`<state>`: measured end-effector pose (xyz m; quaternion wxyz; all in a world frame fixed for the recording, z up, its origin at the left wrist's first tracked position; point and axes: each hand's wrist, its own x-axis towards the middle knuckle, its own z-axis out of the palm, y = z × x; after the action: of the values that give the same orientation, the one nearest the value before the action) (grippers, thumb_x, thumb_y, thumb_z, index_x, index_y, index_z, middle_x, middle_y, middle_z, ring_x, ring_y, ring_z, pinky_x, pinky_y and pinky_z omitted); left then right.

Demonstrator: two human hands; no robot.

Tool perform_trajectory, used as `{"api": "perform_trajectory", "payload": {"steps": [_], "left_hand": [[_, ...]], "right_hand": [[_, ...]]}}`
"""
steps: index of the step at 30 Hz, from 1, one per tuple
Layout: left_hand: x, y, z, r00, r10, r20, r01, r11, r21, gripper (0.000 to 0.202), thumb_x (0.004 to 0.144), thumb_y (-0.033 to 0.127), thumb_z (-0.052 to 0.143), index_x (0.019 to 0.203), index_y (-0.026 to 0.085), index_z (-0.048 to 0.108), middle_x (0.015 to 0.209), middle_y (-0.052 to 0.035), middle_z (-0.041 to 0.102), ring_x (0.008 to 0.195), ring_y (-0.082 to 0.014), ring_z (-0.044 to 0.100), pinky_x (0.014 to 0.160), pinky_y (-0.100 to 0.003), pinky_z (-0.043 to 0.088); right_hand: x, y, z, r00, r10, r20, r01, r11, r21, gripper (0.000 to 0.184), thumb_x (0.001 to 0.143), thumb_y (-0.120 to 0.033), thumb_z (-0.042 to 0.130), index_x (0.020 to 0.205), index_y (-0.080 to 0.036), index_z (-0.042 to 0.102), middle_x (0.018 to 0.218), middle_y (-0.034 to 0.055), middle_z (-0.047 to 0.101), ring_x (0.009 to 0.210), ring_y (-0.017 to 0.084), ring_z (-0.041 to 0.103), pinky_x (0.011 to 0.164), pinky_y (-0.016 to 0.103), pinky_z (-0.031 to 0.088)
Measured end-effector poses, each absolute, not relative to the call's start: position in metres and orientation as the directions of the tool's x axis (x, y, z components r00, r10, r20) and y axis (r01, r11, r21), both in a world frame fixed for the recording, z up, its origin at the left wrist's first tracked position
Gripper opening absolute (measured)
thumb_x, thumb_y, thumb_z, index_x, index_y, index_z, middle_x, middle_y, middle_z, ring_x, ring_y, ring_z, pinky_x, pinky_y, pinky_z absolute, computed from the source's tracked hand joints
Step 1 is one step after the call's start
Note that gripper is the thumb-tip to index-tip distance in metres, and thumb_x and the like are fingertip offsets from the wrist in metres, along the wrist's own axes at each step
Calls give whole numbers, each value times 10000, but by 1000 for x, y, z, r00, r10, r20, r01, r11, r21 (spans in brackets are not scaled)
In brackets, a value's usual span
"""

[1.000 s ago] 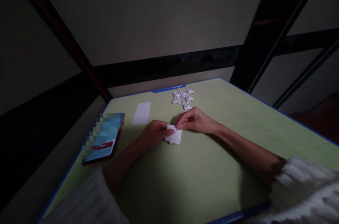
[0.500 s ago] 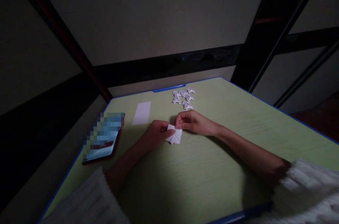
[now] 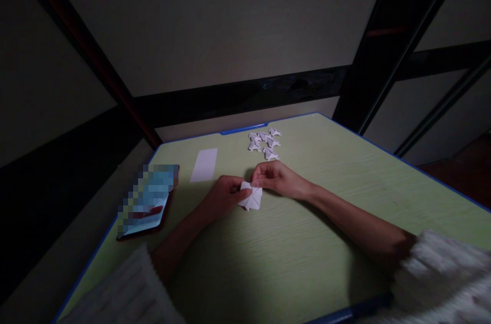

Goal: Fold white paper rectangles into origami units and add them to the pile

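Note:
Between my two hands is a small folded piece of white paper (image 3: 253, 200), with crease lines showing on its upper face. My left hand (image 3: 227, 195) pinches its left side, thumb lying on top. The fingertips of my right hand (image 3: 274, 177) are closed on its upper edge. Beyond my right hand lie several folded white paper figures (image 3: 270, 154) in a loose group. A flat white paper sheet (image 3: 204, 165) lies farther back, left of them.
A phone or tablet in a red case (image 3: 148, 206), its screen lit and partly blurred out, rests at the table's left side. The pale green table (image 3: 299, 257) has a blue edge. Behind it stand light panels with a dark band (image 3: 245, 93).
Both hands keep hold of the folded paper, which looks slightly turned. The whole view has shifted a little.

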<state>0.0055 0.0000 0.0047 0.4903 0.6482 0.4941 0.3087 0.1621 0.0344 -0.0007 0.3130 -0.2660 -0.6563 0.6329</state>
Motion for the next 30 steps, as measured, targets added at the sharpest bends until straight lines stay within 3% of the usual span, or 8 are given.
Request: {"api": "perform_trajectory", "payload": {"steps": [8,30], "left_hand": [[8,-1,9,285,954,-91,326,-8,945,130,587,206,543,490,120,532,423,34,521,405,-75,450,407,-179,299],[12,0,8,172,979,-107,222,68,973,77,546,196,567,530,122,580,443,22,578,435,-103,501,453,-210,360]], "right_hand": [[161,32,0,-613,787,69,-49,49,-998,236,572,-274,653,581,-116,478,499,-56,457,453,38,386,462,198,272],[158,31,-4,-528,831,174,-27,188,-982,130,631,-201,586,602,-126,483,521,-33,480,474,57,430,481,208,342]]}}
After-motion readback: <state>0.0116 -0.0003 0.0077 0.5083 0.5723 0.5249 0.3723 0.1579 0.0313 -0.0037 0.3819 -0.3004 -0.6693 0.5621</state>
